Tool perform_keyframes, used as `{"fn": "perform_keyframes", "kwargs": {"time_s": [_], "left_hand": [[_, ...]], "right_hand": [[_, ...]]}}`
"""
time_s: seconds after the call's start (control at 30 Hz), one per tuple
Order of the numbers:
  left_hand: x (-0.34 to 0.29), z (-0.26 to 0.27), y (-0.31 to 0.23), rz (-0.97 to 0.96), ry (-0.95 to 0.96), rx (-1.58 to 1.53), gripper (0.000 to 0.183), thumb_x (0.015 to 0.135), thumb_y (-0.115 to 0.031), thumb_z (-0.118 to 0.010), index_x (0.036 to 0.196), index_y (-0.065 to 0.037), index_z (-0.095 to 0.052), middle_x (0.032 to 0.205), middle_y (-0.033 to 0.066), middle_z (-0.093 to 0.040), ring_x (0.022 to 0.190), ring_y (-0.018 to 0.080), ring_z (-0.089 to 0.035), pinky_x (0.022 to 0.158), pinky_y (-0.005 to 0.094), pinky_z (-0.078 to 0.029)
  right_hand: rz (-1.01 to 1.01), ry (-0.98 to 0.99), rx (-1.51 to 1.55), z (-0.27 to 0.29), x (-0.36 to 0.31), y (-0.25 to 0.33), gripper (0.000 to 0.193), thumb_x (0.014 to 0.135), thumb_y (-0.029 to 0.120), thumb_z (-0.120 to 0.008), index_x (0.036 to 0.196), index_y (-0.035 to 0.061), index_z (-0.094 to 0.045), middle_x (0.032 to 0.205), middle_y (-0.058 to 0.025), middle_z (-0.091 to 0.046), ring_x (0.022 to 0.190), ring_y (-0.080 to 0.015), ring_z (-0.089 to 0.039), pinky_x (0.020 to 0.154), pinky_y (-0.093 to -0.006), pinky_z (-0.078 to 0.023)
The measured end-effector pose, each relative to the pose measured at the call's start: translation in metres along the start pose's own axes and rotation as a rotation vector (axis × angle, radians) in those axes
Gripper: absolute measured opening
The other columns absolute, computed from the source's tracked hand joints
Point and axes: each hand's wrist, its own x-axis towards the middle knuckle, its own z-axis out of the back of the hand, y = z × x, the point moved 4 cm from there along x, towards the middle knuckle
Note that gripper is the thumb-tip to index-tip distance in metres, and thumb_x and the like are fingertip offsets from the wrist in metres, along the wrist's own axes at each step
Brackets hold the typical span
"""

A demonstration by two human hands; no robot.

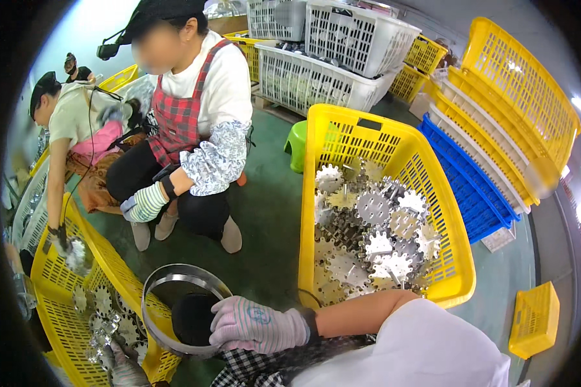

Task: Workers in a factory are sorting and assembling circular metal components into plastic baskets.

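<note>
My right hand [259,326], in a striped knit glove, is closed on the right side of a wide, thin metal ring [153,316]. The ring stands tilted over my lap, beside the near yellow basket. Low at the left, my left hand [124,366], also gloved, reaches into that yellow basket [113,248]. Its fingers meet a shiny metal part [105,330]; the lower edge cuts off the rest of the hand. Toothed metal discs [103,300] lie around it in the basket.
A large yellow basket [455,258] to the right holds a heap of toothed metal plates [374,209]. A co-worker [200,97] in a checked apron sits ahead; another person [77,122] reaches into the left basket. Stacked crates [478,187], a green stool [295,147] and a small yellow crate [534,320] stand around.
</note>
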Motion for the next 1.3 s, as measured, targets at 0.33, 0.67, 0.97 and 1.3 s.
{"fn": "perform_keyframes", "kwargs": {"time_s": [0.33,0.67,0.97,1.3], "left_hand": [[-0.020,-0.007,-0.037,-0.009,0.062,0.137,0.056,0.083,-0.039,-0.070,0.122,-0.002,-0.056,0.108,0.0097,-0.059,0.092,0.0183,-0.057,0.083,0.0319,-0.047],[-0.121,-0.187,-0.284,-0.495,0.994,0.104,0.068,0.076,-0.038,-0.078,0.128,-0.001,-0.054,0.114,0.0126,-0.061,0.094,0.0191,-0.060,0.084,0.0311,-0.048],[-0.111,-0.138,-0.257,-0.706,0.630,0.335,0.055,0.091,-0.022,-0.062,0.137,0.002,-0.045,0.132,0.0186,-0.053,0.119,0.0265,-0.053,0.101,0.0377,-0.042],[-0.092,-0.004,-0.131,-0.099,0.331,-0.096,0.070,0.092,-0.030,-0.063,0.146,-0.003,-0.029,0.127,0.0098,-0.054,0.109,0.0195,-0.057,0.091,0.0341,-0.050]], "right_hand": [[0.208,0.195,-0.509,-0.059,0.013,0.001,0.014,0.084,0.009,-0.047,0.075,0.0108,-0.037,0.073,-0.0007,-0.038,0.073,-0.0148,-0.047,0.108,-0.0332,-0.034],[0.225,0.429,-0.552,-0.063,0.023,0.003,0.021,0.097,0.024,-0.047,0.093,0.0081,-0.059,0.094,-0.0011,-0.058,0.087,-0.0218,-0.054,0.099,-0.0339,-0.042],[-0.166,0.300,0.428,-0.052,0.006,-0.023,0.027,0.086,0.017,-0.056,0.112,0.0092,-0.056,0.102,-0.0070,-0.057,0.100,-0.0227,-0.054,0.104,-0.0433,-0.038],[0.527,0.367,-0.460,-0.047,0.124,0.015,0.011,0.073,0.023,-0.059,0.081,0.0161,-0.063,0.072,0.0027,-0.056,0.105,-0.0183,-0.058,0.107,-0.0562,-0.036]]}}
